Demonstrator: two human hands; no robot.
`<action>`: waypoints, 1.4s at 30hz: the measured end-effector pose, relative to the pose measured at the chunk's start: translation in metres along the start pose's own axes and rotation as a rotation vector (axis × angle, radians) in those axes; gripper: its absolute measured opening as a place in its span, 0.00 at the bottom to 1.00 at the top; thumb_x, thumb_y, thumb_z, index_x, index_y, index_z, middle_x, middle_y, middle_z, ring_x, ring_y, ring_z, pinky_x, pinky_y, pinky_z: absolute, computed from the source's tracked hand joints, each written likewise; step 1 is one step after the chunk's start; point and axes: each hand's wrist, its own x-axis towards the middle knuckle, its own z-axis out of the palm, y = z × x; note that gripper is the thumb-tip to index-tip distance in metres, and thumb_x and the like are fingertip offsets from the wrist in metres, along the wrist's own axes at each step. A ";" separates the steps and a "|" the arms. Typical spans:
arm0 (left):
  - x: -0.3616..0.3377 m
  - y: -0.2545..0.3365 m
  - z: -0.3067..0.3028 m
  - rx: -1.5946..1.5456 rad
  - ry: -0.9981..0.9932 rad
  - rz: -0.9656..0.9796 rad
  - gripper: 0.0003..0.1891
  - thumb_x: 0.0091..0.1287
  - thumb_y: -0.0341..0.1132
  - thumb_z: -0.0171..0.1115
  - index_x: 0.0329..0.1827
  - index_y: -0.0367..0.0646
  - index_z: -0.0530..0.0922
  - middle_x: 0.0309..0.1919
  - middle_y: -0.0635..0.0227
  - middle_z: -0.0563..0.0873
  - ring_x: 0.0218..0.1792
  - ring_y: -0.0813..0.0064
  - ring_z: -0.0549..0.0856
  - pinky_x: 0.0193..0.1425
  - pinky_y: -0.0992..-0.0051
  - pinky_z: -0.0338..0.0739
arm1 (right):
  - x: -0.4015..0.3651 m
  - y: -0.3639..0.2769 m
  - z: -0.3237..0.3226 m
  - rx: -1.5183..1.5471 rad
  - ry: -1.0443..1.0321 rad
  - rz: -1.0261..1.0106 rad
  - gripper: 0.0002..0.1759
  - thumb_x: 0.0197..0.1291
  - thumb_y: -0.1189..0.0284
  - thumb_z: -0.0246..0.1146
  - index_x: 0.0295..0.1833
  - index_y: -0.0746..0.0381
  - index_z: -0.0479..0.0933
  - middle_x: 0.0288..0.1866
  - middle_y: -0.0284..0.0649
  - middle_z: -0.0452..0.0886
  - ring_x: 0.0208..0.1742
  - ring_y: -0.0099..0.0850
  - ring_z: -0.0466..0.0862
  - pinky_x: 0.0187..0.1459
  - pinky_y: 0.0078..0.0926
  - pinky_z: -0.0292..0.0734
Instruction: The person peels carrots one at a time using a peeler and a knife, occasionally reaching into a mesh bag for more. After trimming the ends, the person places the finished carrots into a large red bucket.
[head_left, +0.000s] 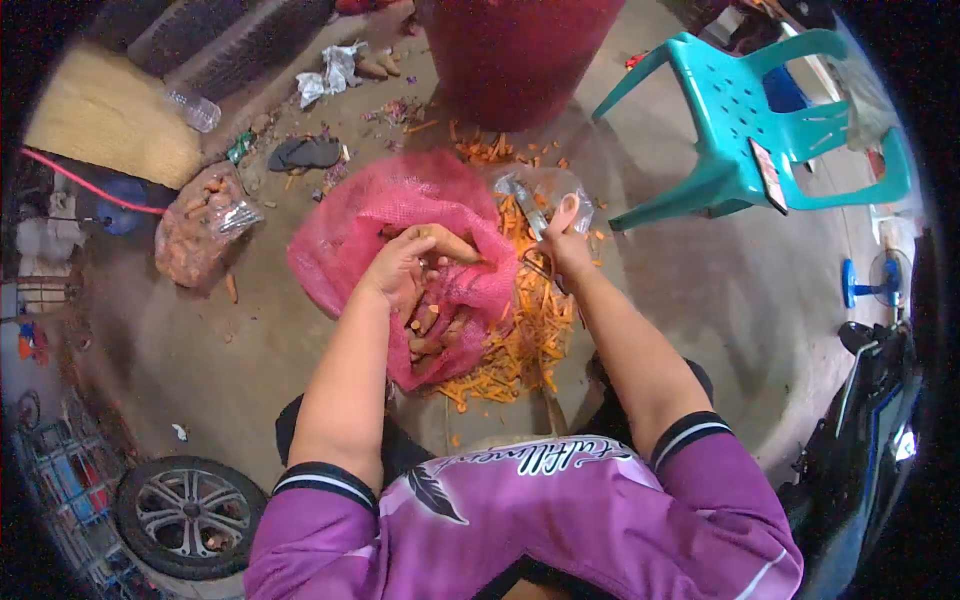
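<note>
My left hand (400, 268) is closed around a long brown-skinned root (452, 245), which looks like a sweet potato, over the mouth of a pink mesh sack (350, 215). More brown roots (430, 325) lie inside the sack, below that hand. My right hand (568, 252) grips what looks like a knife, its silver blade (527, 200) pointing away from me; the fingers partly hide its handle. Beneath my right hand spreads a heap of orange cut strips (515, 345), beside the sack. A clear plastic bag (565, 185) lies just beyond the blade.
A large red tub (520, 60) stands ahead, and a teal plastic chair (730, 120) is at the right. Left of the sack sits a clear bag of brown pieces (205, 225). A slipper (305, 153), a wheel (190, 515) and a motorcycle (870, 430) surround the floor area.
</note>
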 end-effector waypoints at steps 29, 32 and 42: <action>-0.044 -0.044 0.129 -0.346 -0.059 -0.104 0.19 0.64 0.52 0.44 0.47 0.47 0.69 0.29 0.72 0.75 0.26 0.78 0.74 0.29 0.77 0.71 | -0.078 -0.073 0.001 0.137 -0.001 -0.267 0.08 0.48 0.71 0.58 0.26 0.65 0.70 0.19 0.33 0.72 0.17 0.21 0.70 0.18 0.19 0.64; -0.044 -0.046 0.124 -0.418 -0.165 -0.151 0.19 0.64 0.52 0.43 0.45 0.46 0.68 0.28 0.70 0.74 0.26 0.76 0.74 0.27 0.76 0.70 | -0.035 -0.066 -0.013 0.191 0.198 -0.287 0.10 0.48 0.69 0.60 0.27 0.66 0.71 0.21 0.34 0.72 0.18 0.21 0.71 0.19 0.19 0.64; -0.041 -0.042 0.120 -0.473 0.108 -0.043 0.19 0.64 0.54 0.44 0.44 0.49 0.70 0.30 0.73 0.75 0.27 0.81 0.74 0.27 0.80 0.70 | -0.113 -0.064 0.020 0.231 -0.238 -0.333 0.12 0.45 0.68 0.61 0.20 0.66 0.73 0.16 0.33 0.73 0.16 0.20 0.71 0.17 0.20 0.64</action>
